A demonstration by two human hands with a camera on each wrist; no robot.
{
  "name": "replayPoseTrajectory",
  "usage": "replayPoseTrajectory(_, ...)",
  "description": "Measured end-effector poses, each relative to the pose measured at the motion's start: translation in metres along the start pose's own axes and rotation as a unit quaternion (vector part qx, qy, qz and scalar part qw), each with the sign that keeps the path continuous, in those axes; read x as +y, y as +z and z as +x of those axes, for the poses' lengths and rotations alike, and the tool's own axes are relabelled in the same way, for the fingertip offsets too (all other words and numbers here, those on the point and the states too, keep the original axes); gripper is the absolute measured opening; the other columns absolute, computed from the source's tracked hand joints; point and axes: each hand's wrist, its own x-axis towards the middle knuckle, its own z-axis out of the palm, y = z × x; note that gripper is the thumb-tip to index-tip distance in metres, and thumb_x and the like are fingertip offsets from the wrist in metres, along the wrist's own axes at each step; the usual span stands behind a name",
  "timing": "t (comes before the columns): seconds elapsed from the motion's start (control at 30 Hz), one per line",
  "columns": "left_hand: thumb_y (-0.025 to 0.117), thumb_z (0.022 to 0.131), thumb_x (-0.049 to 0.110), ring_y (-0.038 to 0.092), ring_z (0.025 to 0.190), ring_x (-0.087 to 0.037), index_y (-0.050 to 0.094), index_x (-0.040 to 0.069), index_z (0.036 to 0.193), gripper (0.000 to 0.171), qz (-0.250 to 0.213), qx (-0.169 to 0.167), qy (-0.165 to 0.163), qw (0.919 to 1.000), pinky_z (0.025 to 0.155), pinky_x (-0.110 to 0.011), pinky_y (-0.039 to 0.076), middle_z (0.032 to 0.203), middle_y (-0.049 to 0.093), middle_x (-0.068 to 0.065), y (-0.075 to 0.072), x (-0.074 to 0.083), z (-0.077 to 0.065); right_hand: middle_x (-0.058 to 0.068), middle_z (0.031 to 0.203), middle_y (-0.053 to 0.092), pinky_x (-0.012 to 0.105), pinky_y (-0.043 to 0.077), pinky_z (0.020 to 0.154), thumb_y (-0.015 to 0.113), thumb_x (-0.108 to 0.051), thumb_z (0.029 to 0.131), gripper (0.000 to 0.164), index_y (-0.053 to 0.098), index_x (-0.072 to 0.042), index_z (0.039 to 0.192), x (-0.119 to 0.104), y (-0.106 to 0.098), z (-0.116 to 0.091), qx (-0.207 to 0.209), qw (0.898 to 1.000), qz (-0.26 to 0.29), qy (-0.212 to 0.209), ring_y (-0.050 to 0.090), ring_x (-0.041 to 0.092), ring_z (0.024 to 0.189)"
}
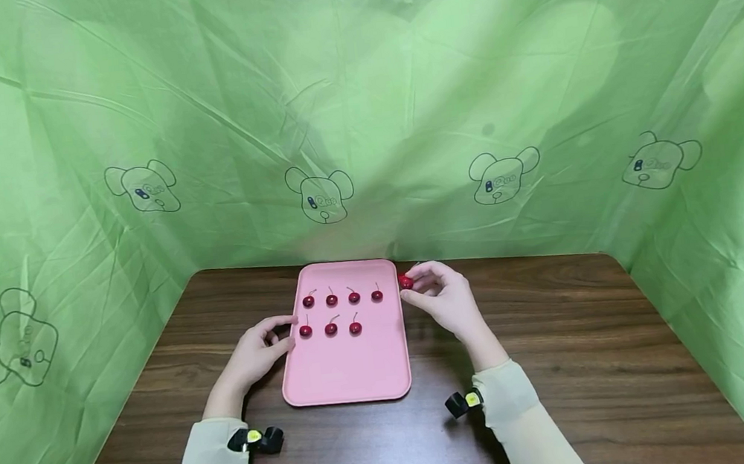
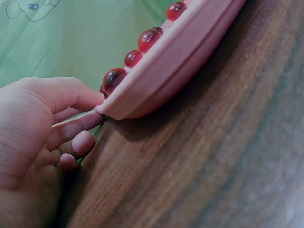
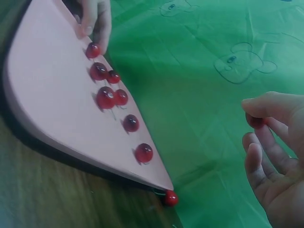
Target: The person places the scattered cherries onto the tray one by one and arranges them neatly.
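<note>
A pink tray (image 1: 345,376) lies on the table, with several dark red cherries (image 1: 331,300) in a back row and three cherries (image 1: 330,329) in a row nearer the front. My left hand (image 1: 256,355) pinches the tray's left rim between thumb and finger, as the left wrist view shows. Just off the tray's back right side, my right hand (image 1: 444,301) holds a cherry (image 3: 256,122) between thumb and fingertips. Another cherry (image 3: 171,198) sits outside the tray by its corner in the right wrist view; in the head view the two reds overlap.
The dark wooden table (image 1: 557,334) extends on both sides of the tray. A green cloth (image 1: 400,110) with bear-head drawings hangs behind and at the sides. Each wrist wears a small black camera (image 1: 456,405).
</note>
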Motion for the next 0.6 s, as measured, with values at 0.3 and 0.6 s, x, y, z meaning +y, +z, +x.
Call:
replayPoseTrajectory(0.3, 0.08, 0.097, 0.011, 0.057, 0.08, -0.019, 0.075, 0.015, 0.138, 0.041, -0.002, -0.003, -0.003, 1.0, 0.071, -0.03, 0.046, 0.086, 0.062, -0.004, 0.0, 0.002, -0.001, 0.007, 0.102, 0.079, 0.029, 0.057, 0.077, 0.093, -0.011, 0.088, 0.028, 0.079, -0.013, 0.111, 0.008, 0.016, -0.003, -0.031, 0.999, -0.013, 0.003, 0.074, 0.027, 0.095)
replayPoseTrajectory(0.6, 0.081, 0.096, 0.011, 0.057, 0.078, -0.018, 0.076, 0.016, 0.137, 0.041, -0.002, 0.0, 0.002, 1.0, 0.07, -0.03, 0.046, 0.084, 0.061, -0.003, 0.0, 0.001, 0.0, 0.002, 0.1, 0.078, 0.031, 0.056, 0.071, 0.092, -0.013, 0.088, 0.027, 0.08, -0.015, 0.111, 0.019, 0.028, -0.006, -0.05, 0.996, -0.072, 0.02, 0.074, 0.02, 0.089)
